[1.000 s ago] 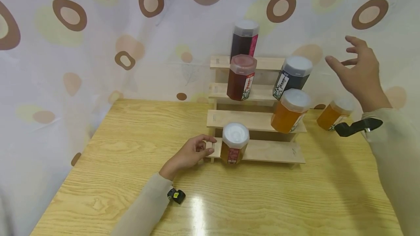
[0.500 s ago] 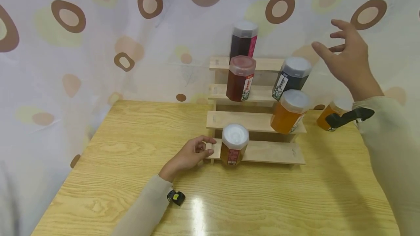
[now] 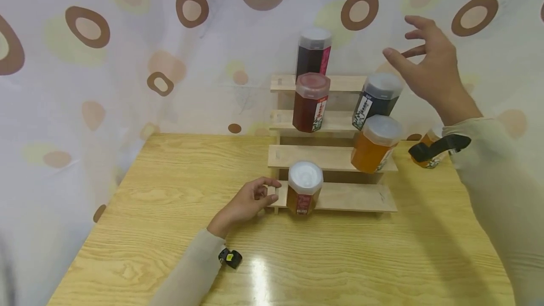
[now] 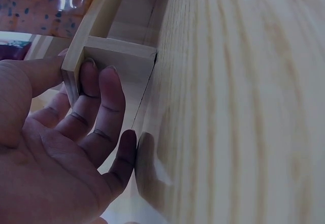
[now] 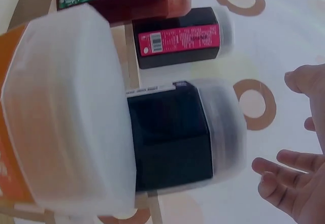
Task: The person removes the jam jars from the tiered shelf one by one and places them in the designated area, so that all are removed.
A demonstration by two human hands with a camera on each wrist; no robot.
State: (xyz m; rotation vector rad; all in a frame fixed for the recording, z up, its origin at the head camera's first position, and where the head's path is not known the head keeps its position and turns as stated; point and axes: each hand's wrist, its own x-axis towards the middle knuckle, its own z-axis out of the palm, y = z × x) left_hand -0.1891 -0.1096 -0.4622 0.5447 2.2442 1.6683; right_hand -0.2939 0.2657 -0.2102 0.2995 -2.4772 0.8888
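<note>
With its thumb on top and fingers beneath, my left hand (image 3: 248,200) pinches the left end of the lowest step of a tiered wooden rack (image 3: 357,196). The left wrist view shows that grip on the step's edge (image 4: 76,66). Close beside it on this step stands an amber jar (image 3: 304,188) with a white lid. My right hand (image 3: 431,63) hangs in the air, fingers apart and holding nothing, above and right of a dark jar (image 3: 378,98). That dark jar stands on the third step up. An orange jar (image 3: 375,144) sits one step below it.
A red-brown jar (image 3: 311,103) stands left on the third step, and a black jar (image 3: 313,53) with a pink label on the top step. Another orange jar (image 3: 433,160) is on the table (image 3: 170,164) right of the rack, partly hidden by the wrist camera.
My right hand has moved left and slightly upward, from beyond the rack's right side toward the dark jar. The left hand has kept its hold, and the jars have stayed in place.
</note>
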